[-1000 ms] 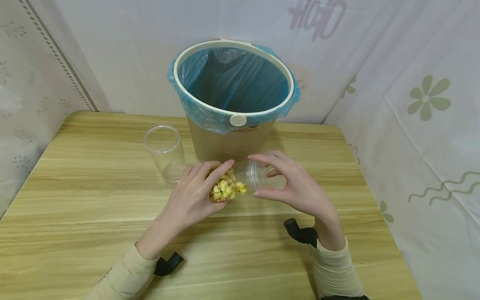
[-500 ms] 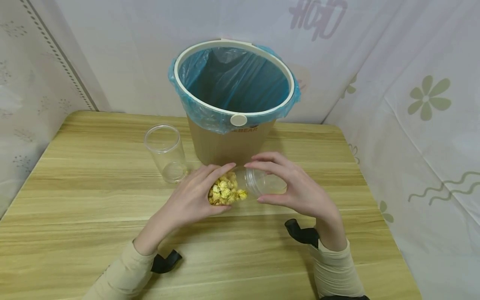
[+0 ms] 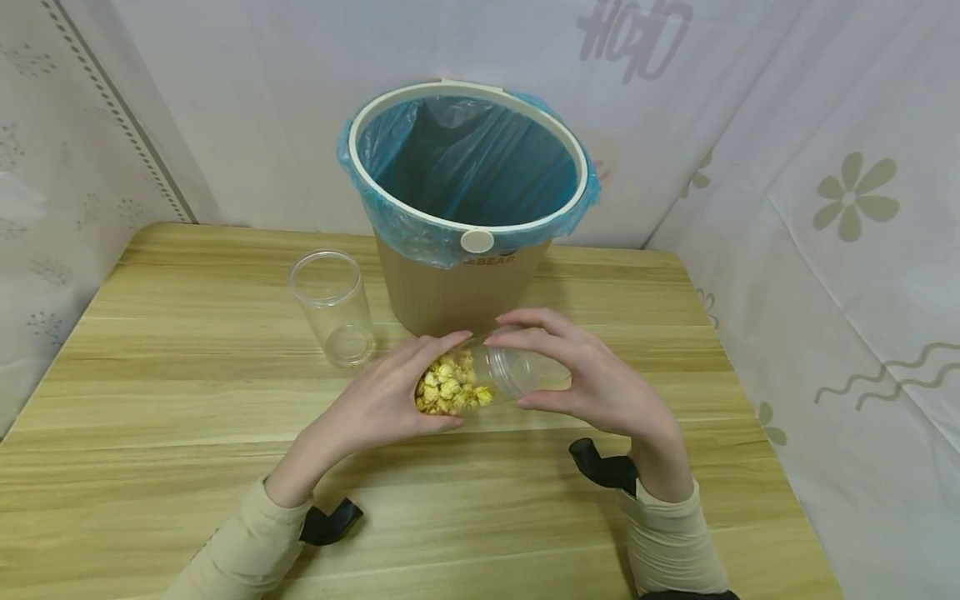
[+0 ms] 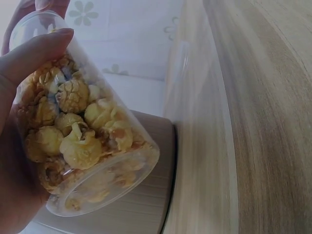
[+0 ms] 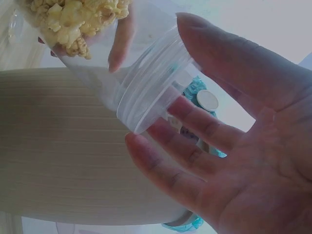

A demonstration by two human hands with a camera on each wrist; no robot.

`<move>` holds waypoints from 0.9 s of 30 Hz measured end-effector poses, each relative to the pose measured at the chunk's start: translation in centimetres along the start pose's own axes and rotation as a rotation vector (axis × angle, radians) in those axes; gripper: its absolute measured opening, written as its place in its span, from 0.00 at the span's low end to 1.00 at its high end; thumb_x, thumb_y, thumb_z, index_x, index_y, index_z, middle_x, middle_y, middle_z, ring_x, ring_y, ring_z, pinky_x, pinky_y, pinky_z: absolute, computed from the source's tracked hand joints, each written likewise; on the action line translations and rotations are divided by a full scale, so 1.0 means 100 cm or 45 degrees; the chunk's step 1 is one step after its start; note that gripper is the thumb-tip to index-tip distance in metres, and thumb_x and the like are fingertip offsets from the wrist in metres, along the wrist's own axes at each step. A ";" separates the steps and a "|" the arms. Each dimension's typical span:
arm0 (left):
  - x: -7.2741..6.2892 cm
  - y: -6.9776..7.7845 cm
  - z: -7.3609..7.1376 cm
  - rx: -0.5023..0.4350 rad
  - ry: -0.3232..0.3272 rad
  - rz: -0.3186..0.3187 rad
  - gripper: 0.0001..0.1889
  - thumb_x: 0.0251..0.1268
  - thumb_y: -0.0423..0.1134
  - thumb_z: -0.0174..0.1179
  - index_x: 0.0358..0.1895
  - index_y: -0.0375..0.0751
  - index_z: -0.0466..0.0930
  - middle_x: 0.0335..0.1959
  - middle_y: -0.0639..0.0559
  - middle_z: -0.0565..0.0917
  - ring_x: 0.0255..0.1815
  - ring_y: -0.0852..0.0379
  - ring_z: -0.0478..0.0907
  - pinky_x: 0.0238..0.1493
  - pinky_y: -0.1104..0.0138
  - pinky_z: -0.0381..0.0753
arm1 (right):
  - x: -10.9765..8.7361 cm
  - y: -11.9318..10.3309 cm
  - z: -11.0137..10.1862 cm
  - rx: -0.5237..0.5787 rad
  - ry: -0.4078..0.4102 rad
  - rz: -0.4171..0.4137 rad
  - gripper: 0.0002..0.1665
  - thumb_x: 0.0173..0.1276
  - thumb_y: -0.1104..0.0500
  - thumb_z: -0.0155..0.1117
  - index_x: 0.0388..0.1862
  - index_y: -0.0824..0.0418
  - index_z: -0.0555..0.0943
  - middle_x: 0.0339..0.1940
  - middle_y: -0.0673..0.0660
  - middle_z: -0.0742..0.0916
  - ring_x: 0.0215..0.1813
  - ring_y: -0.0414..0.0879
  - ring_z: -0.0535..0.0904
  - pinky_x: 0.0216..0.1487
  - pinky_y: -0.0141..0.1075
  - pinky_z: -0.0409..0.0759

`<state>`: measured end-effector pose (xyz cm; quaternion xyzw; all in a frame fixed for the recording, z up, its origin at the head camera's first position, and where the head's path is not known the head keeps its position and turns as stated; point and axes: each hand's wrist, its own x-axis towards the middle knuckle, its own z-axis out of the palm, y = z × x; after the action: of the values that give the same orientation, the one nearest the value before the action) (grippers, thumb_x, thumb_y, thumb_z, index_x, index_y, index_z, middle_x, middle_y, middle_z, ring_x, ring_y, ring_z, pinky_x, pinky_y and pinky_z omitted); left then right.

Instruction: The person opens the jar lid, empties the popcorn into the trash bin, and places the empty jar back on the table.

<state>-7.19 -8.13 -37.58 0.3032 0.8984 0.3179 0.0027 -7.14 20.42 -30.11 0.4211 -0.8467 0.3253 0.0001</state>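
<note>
A clear plastic jar [image 4: 112, 97], part filled with yellow popcorn [image 3: 447, 385], lies tilted sideways between both hands in front of the bin. My left hand [image 3: 382, 387] grips its base end, with the thumb and fingers on opposite sides. At the other end, my right hand [image 3: 588, 371] spans the clear ridged lid [image 5: 153, 80]. In the right wrist view, the thumb is at one edge of the lid and the fingertips are near the opposite edge. To the left, another clear cylindrical container [image 3: 327, 308] stands upright without visible contents.
A bin [image 3: 457, 292] with a pale rim and blue liner [image 3: 405, 233] stands at the table's back, just beyond the jar. Patterned cloth [image 3: 825, 292] hangs behind and at both sides of the wooden table [image 3: 465, 517]. Black curved pieces [image 3: 603, 467] stick out at both wrists.
The jar has tilted slightly, lowering its lid end a little. My right fingertips have shifted left over the lid. My left hand has moved slightly downward. The bin and the other container stay put.
</note>
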 end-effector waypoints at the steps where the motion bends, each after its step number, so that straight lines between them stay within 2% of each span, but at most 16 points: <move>1: 0.000 0.000 0.000 -0.017 -0.015 -0.007 0.54 0.48 0.58 0.79 0.80 0.64 0.59 0.67 0.51 0.79 0.67 0.47 0.79 0.59 0.47 0.83 | 0.000 0.000 0.000 0.002 -0.002 -0.004 0.39 0.60 0.57 0.80 0.70 0.51 0.77 0.74 0.53 0.76 0.74 0.49 0.72 0.68 0.45 0.78; 7: -0.001 -0.002 -0.002 -0.150 -0.098 -0.021 0.54 0.50 0.58 0.79 0.81 0.63 0.58 0.74 0.50 0.75 0.70 0.46 0.77 0.64 0.46 0.81 | -0.001 -0.001 0.000 0.014 0.007 -0.022 0.38 0.59 0.59 0.80 0.69 0.50 0.78 0.75 0.53 0.75 0.75 0.51 0.71 0.67 0.44 0.79; 12: -0.001 -0.003 -0.002 -0.198 -0.121 -0.034 0.53 0.50 0.58 0.79 0.81 0.64 0.57 0.76 0.52 0.73 0.72 0.47 0.75 0.66 0.45 0.79 | -0.002 -0.002 -0.001 0.006 0.025 -0.019 0.39 0.59 0.59 0.81 0.69 0.50 0.78 0.74 0.54 0.76 0.75 0.52 0.72 0.67 0.44 0.80; 19: -0.002 -0.003 -0.005 -0.199 -0.115 -0.044 0.53 0.51 0.56 0.79 0.81 0.62 0.58 0.77 0.52 0.71 0.74 0.46 0.73 0.69 0.45 0.77 | -0.002 -0.002 -0.003 0.017 0.048 0.027 0.42 0.58 0.59 0.81 0.72 0.52 0.76 0.73 0.54 0.77 0.75 0.48 0.71 0.72 0.42 0.75; 27: -0.003 -0.002 -0.006 -0.158 -0.084 -0.047 0.53 0.51 0.58 0.78 0.80 0.64 0.57 0.77 0.54 0.71 0.74 0.47 0.74 0.68 0.44 0.78 | -0.003 0.000 -0.005 0.095 0.079 0.134 0.43 0.59 0.58 0.81 0.74 0.51 0.75 0.73 0.49 0.76 0.73 0.43 0.72 0.61 0.44 0.83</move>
<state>-7.21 -8.73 -37.30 0.2960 0.8818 0.3628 0.0569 -7.07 20.91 -29.80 0.3653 -0.8545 0.3692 -0.0064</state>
